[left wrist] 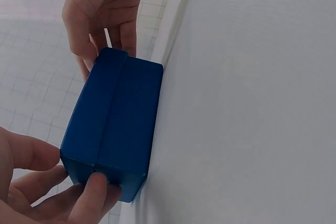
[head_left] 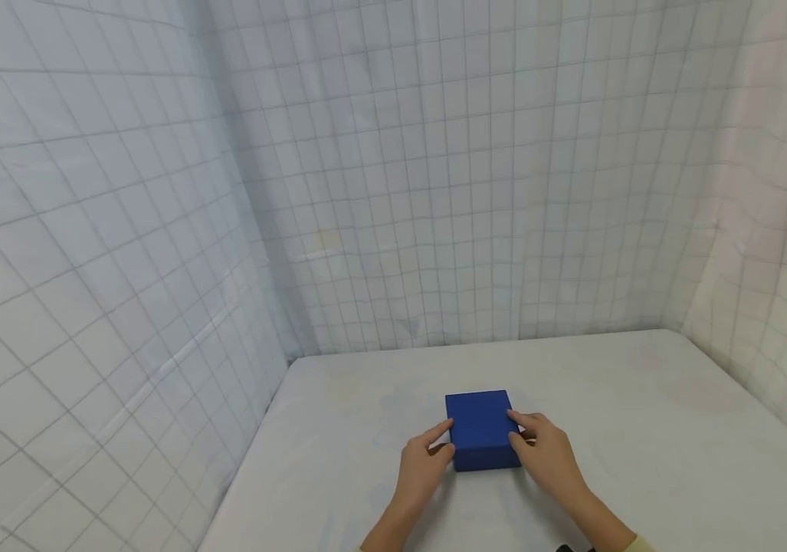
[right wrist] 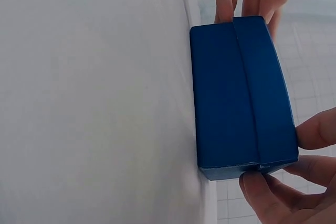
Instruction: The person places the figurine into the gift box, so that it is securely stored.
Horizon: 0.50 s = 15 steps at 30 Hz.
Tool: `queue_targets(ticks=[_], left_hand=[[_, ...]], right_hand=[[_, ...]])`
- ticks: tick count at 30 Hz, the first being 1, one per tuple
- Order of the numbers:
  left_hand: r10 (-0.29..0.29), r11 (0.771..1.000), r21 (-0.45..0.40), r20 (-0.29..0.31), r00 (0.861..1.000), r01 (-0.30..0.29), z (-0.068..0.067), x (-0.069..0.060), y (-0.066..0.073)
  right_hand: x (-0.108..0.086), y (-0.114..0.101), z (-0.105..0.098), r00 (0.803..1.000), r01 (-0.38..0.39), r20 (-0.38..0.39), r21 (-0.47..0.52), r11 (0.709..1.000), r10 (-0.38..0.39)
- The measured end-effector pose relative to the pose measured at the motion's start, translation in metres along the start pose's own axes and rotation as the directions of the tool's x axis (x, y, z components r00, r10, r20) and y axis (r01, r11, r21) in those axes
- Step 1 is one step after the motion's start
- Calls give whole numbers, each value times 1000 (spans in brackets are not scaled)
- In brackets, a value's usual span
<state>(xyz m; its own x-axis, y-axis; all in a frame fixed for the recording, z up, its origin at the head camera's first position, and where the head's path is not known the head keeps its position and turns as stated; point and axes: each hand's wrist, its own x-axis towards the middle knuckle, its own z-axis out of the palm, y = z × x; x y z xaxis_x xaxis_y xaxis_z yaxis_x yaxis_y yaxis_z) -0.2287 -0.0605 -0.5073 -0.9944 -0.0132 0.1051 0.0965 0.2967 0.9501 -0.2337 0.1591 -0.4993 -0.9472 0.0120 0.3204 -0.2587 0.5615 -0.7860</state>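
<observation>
A blue lidded box (head_left: 480, 422) sits on the white-covered table, its lid on, with a seam running along its side in both wrist views. At its left side, my left hand (head_left: 424, 469) holds the box by the lid's edge, the thumb by the seam (left wrist: 93, 195) and a fingertip at the top edge. My right hand (head_left: 550, 458) holds the opposite side in the same way, its thumb against the seam end (right wrist: 254, 184) and a finger at the top edge. The box's inside and underside are hidden.
The table (head_left: 338, 429) is covered in white cloth. White grid-patterned curtains (head_left: 407, 192) hang behind it and along both sides. A small dark object (head_left: 564, 548) shows by the right wrist at the bottom edge of the head view.
</observation>
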Motion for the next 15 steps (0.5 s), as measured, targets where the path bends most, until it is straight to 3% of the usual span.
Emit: queue_targets(ticks=[9,15], left_hand=[[9,999,32,6,1000,-9,0,-3,-1],[73,992,110,-47,996,-68,-5,-4,5]], right_hand=[[-3,1,-1,1000,-4,1,8,1000,4],[1,2,-8,998,9,55,-45,999,-7]])
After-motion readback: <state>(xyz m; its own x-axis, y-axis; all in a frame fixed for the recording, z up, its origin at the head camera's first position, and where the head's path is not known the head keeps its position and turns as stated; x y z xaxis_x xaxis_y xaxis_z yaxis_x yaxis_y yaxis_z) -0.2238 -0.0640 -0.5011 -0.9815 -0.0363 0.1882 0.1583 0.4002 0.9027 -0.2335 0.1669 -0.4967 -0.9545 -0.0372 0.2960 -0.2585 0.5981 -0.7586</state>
